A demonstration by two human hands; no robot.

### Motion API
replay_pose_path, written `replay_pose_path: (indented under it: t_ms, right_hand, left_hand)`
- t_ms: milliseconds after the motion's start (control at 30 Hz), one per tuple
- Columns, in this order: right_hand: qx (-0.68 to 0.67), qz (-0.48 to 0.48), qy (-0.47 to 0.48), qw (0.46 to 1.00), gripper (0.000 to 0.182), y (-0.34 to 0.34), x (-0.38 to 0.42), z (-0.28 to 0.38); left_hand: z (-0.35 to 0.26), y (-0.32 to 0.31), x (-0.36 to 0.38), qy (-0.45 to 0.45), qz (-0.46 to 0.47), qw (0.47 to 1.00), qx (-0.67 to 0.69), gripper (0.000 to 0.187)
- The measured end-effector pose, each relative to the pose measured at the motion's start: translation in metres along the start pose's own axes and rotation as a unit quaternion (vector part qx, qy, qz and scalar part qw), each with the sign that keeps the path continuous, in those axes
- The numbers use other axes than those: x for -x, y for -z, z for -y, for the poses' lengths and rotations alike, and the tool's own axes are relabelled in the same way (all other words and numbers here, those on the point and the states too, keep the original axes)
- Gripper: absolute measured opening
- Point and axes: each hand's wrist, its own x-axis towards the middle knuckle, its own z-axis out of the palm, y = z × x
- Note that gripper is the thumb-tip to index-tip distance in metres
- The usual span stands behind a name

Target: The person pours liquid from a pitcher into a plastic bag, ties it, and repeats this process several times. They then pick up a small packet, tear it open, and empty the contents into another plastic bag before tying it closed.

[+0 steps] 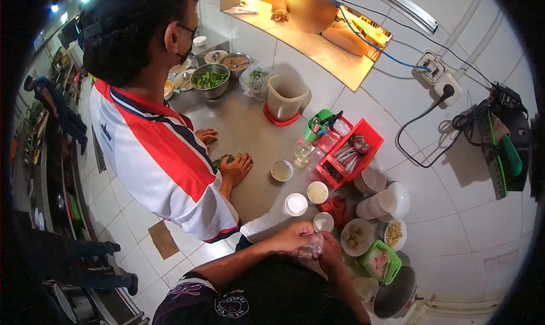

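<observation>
Close together at the near edge of the surface (pixel 250 133), the left hand (pixel 296 237) and right hand (pixel 330 251) pinch a crumpled piece of clear plastic (pixel 312 247) between them, fingers closed on it, just beside a small white cup (pixel 323 221). Two more cups, a white one (pixel 296 204) and one with pale contents (pixel 317 192), stand near it, with a bowl of round pieces (pixel 357 237) and a green basket (pixel 381 262) to the right of the hands. Farther up are a red box of cutlery (pixel 351 153) and, on the left, a co-worker (pixel 164 154) whose hands rest on the surface, one by something dark green (pixel 225 159).
</observation>
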Motion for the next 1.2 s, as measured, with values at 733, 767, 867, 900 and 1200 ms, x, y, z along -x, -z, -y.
replay_pose_path:
  t_ms: [733,767,867,900,1200]
  right_hand:
    - [-0.141,0.013,-0.127,0.982,0.015,-0.042,-0.001,0.037]
    - [-0.134,0.01,-0.141,0.981,0.015,-0.044,-0.001,0.039]
    - [-0.159,0.04,-0.158,0.974,0.017,-0.03,-0.002,0.033]
    - [-0.167,0.05,-0.163,0.971,0.018,-0.021,-0.003,0.028]
    - [-0.064,-0.082,-0.078,0.992,0.023,-0.031,-0.007,0.035]
  left_hand:
    - [-0.021,-0.011,-0.016,0.061,-0.031,0.971,0.227,0.043]
    - [-0.011,-0.009,-0.019,0.062,-0.031,0.971,0.229,0.043]
    - [0.003,-0.007,-0.023,-0.016,-0.076,0.995,0.056,0.041]
    - [-0.006,-0.008,-0.022,0.001,-0.068,0.997,0.035,0.042]
    - [0.003,0.018,-0.034,-0.085,-0.05,0.995,0.003,0.049]
